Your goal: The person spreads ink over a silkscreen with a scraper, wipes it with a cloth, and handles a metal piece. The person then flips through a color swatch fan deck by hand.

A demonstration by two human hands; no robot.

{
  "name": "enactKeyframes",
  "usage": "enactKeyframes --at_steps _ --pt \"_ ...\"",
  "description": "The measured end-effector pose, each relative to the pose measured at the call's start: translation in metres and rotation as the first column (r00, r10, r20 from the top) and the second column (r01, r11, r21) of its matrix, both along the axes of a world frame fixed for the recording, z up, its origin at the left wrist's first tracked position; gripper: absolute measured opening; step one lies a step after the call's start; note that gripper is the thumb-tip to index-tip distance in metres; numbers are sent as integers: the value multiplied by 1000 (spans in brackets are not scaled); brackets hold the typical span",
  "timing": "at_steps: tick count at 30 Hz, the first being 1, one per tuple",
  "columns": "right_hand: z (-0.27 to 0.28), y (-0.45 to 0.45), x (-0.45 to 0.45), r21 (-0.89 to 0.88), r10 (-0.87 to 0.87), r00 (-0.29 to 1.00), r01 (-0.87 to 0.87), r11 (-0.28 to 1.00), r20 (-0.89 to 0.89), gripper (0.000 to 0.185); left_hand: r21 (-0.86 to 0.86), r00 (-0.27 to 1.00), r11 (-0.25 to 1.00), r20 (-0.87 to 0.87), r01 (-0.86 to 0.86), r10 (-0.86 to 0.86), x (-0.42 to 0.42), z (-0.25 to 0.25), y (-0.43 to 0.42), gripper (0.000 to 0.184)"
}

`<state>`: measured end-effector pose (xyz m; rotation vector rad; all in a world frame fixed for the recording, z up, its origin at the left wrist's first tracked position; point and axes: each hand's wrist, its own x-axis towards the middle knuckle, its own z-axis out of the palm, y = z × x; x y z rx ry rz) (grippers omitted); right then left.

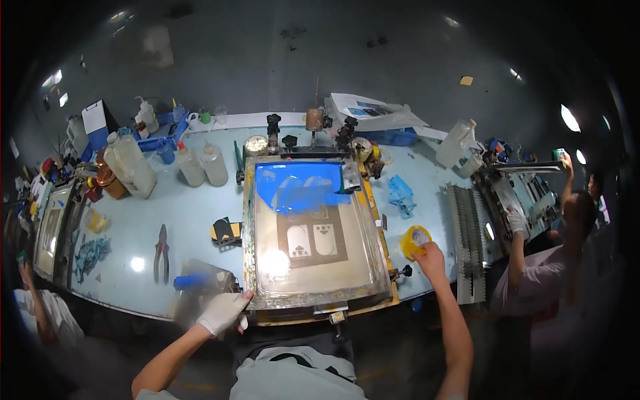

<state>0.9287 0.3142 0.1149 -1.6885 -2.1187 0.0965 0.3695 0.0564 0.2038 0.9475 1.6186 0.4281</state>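
Yellow tape roll [409, 247]: pinched at the near edge by thumb and fingers of the bare right hand [432, 257], grip narrow, over the right side of the worktable [427, 193]; contact with the surface below impossible to tell. Expect low weight, a stiff ring shape and a smooth face; treat as hard to damage but liable to roll if released on edge. Take hold by the rim, clear of any free end, likely tacky. Outward, just left of the roll: screen frame [320, 299], with the gloved left hand [223, 311] at the near left corner; thumb at the edge, other fingers partly hidden, firm clasp or light rest impossible to tell. Judge the frame rigid and moderately heavy, the stretched mesh [313, 278] thin and easily marked. Handle by the outer border only; keep fingertips off the blue coating [293, 193] toward the far end, probably wet and slippery. Farther out: crumpled blue cloth [401, 196] beyond the roll, soft and light; pliers [161, 255] left of the frame, rigid, best lifted by the handles.
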Motion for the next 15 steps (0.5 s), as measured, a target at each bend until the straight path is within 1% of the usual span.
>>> enactKeyframes --at_steps 2,4,5,6,8,9,10,11,12,13,14,15 --pt "2 7 -1 -152 7 996 7 988 94 38 -35 996 997 -47 71 -73 -5 -3 2 67" --pt "38 12 -26 -173 48 992 -27 985 119 38 -55 983 988 -104 148 -153 -8 -4 8 68" --pt "51 18 -40 -183 58 990 -34 983 128 38 -136 978 976 -104 168 -183 -9 10 12 72" --pt "56 32 -50 -104 159 986 -153 983 53 39 -270 958 937 -121 222 -261 -14 18 17 70" --pt "90 48 -100 -166 113 982 -137 977 -149 39 -111 852 896 -279 429 -442 -25 31 13 67" --pt "93 61 -122 -221 86 958 -150 964 -273 40 90 772 852 -479 516 -417 -38 31 8 55" --pt "97 75 -144 -270 55 919 -172 947 -391 41 221 748 819 -576 529 -328 -54 26 8 44" --pt "96 93 -168 -263 64 919 -177 948 -390 44 497 892 814 -449 300 -54 -76 7 9 30" --pt "92 111 -190 -258 74 919 -185 948 -386 46 523 900 837 -427 160 94 -109 -13 20 25" --pt "90 127 -212 -282 30 923 -149 948 -384 51 553 888 833 -390 13 245 -142 -33 30 20" --pt "87 142 -226 -311 -13 926 -114 944 -377 56 694 795 716 -476 77 376 -192 -71 39 20" --pt "76 164 -232 -291 8 948 -105 951 -318 59 666 753 743 -457 -62 473 -221 -73 46 22"
